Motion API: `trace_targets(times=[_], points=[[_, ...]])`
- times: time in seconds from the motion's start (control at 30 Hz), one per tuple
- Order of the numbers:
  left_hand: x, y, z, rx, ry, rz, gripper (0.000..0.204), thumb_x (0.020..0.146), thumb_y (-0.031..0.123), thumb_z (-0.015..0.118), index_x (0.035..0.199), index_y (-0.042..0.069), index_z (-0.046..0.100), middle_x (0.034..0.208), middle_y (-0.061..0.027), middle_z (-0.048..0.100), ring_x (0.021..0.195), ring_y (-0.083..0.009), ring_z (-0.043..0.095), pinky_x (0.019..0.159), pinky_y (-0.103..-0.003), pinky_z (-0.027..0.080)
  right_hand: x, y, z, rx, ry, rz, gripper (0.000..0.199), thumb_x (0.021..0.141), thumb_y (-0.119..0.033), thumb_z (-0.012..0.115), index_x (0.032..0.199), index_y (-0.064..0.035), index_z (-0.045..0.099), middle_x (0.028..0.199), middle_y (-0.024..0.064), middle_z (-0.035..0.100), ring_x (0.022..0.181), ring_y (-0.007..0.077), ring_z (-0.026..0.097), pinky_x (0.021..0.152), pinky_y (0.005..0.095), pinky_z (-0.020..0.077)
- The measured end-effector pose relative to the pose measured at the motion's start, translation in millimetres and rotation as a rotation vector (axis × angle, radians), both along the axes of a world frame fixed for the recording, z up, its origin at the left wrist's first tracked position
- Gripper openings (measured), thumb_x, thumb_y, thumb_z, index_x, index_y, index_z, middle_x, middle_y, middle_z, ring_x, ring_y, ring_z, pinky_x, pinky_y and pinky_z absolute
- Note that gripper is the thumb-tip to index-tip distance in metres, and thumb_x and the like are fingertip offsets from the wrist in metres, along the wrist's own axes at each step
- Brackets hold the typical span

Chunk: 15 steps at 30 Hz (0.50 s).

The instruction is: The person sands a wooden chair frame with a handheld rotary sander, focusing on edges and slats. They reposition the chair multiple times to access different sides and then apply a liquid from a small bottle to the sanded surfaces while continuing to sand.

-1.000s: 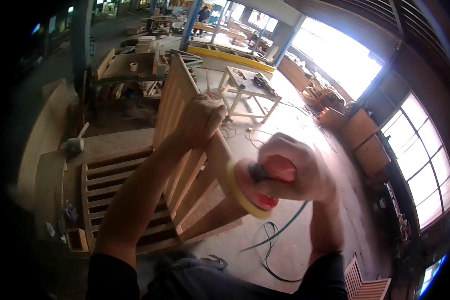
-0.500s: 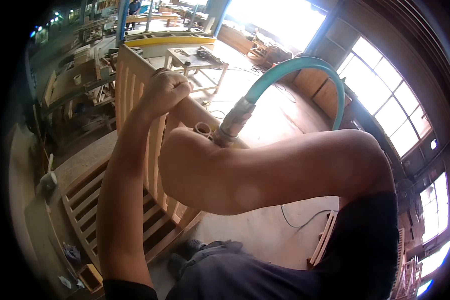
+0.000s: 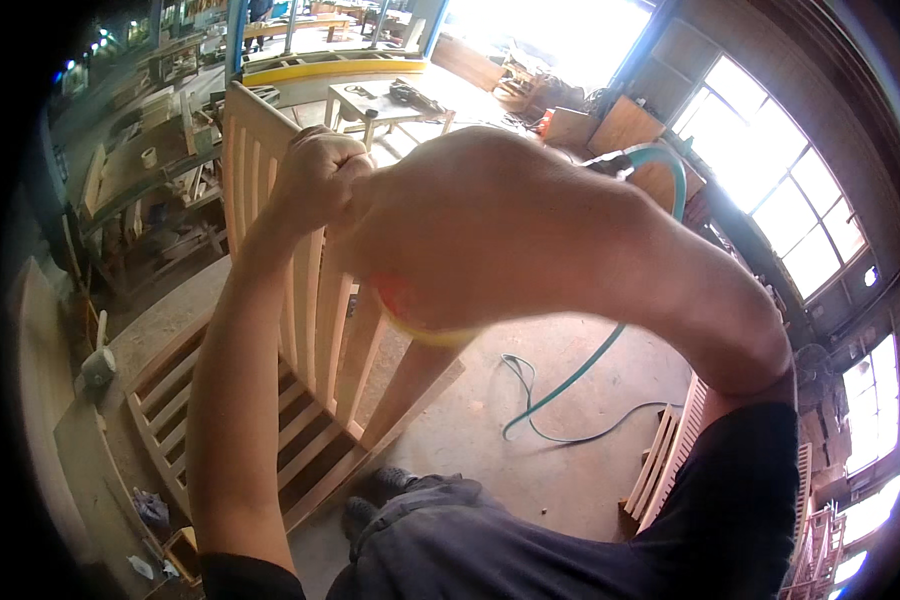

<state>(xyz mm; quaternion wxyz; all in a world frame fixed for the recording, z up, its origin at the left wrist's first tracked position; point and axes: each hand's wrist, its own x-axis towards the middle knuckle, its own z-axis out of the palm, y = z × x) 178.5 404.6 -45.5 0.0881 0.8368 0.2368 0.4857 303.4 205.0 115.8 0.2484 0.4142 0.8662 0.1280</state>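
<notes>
Box (image 3: 178,552) (contents unclear), L hand (image 3: 322,176) on frame (image 3: 301,312)

Free passage above floor (image 3: 580,480) beside slatted furniture (image 3: 305,310), bar the looping hose (image 3: 568,384).

Windows (image 3: 765,175) glare white while the left edge blackens.

The person's bare right hand (image 3: 420,230) is now sitting beside the bare left hand (image 3: 320,175), having been well apart a second ago. The red round power sander with a yellow-edged pad (image 3: 432,336), lately hidden, is peeking out below the right grip. The flexible green rubber hose (image 3: 582,372) is arching lower, right of that grip, and reappearing beneath the forearm (image 3: 590,240).
</notes>
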Motion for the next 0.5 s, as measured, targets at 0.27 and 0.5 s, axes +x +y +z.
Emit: trace_targets(times=[0.27, 0.5], points=[[4.9, -1.0, -16.3, 0.227, -0.110, 0.176, 0.043, 0.101, 0.023, 0.048, 0.062, 0.005, 0.052, 0.065, -0.0140, 0.058, 0.068, -0.0373, 0.059, 0.081, -0.048, 0.047, 135.6, 55.1, -57.7, -0.285, 1.187, 0.013, 0.053, 0.082, -0.041, 0.092, 0.118, -0.0094, 0.070, 0.110, 0.0055, 0.069, 0.104, 0.0197, 0.066, 0.091, 0.0366, 0.0544], [23.7, -25.4, -3.8, 0.138, -0.280, 0.141, 0.045, 0.104, 0.019, 0.041, 0.062, 0.005, 0.050, 0.062, -0.0129, 0.054, 0.066, -0.0359, 0.056, 0.078, -0.047, 0.047, 162.6, 44.2, -251.0, -0.829, 2.249, -0.041, 0.056, 0.094, -0.043, 0.082, 0.127, -0.0070, 0.057, 0.112, 0.0060, 0.064, 0.102, 0.0147, 0.063, 0.089, 0.0303, 0.0519]])
